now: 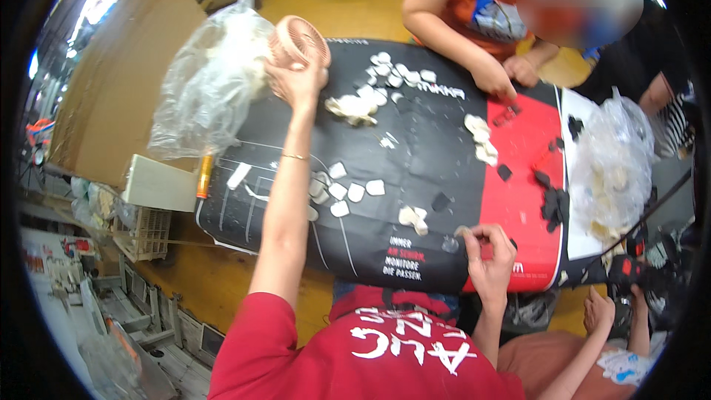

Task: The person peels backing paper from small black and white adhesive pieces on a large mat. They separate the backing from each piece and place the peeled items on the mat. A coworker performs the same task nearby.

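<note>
A yellow-brown floor point(348, 11) runs under a table covered in a black and red sheet point(444, 148). A large cardboard sheet point(111, 89) leans at left, beside a cream box point(159, 185) and cluttered shelves point(89, 304)

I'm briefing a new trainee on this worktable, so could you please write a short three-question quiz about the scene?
1. True or false: the left hand holds a small pink fan above the far side of the table.
2. What does the right hand pinch?
A. an orange tube
B. a small pale piece
C. a clear bag
3. Fill in: the clear plastic bag beside the left hand holds ____ pieces.

Key:
1. True.
2. B, the small pale piece at the table's near edge.
3. Pale; much like the white pieces scattered on the black mat.
</note>
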Tool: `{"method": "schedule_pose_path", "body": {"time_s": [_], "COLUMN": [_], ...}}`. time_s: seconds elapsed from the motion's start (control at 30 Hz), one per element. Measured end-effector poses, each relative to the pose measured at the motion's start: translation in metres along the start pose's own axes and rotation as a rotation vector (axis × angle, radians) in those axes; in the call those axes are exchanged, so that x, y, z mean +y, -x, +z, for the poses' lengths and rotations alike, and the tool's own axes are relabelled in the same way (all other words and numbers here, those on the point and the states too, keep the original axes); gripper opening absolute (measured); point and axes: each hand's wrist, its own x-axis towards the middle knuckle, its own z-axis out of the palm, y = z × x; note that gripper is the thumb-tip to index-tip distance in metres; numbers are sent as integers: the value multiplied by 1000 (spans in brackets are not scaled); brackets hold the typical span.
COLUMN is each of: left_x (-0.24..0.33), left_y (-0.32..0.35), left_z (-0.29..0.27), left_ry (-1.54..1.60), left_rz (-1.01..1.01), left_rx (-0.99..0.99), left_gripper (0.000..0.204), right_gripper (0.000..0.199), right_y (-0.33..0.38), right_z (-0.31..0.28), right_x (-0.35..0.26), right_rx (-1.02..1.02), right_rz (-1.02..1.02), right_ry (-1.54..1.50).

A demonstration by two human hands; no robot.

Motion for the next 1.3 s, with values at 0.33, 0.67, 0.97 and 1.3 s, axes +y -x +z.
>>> {"method": "schedule_pose_path", "body": {"time_s": [0.33, 0.67, 0.97, 1.3], "left_x": [34, 109, 100, 103], "left_y": [77, 235, 235, 234], "left_z": [-80, -194, -202, -202], "left_ry": [132, 598, 678, 626], "left_rz": [254, -36, -141, -92], "left_rx": [-203, -1243, -1275, -1240], "left_gripper": [83, 21, 19, 18], "right_gripper": [11, 13, 12, 12], "right_y": [-2, 7, 9, 11], "right_z": [6, 19, 12, 12], "right_x": [20, 4, 0, -2], "right_rx": [17, -140, -202, -206], "right_rz": [434, 326, 400, 374], "right_ry": [-647, -867, -885, -828]}}
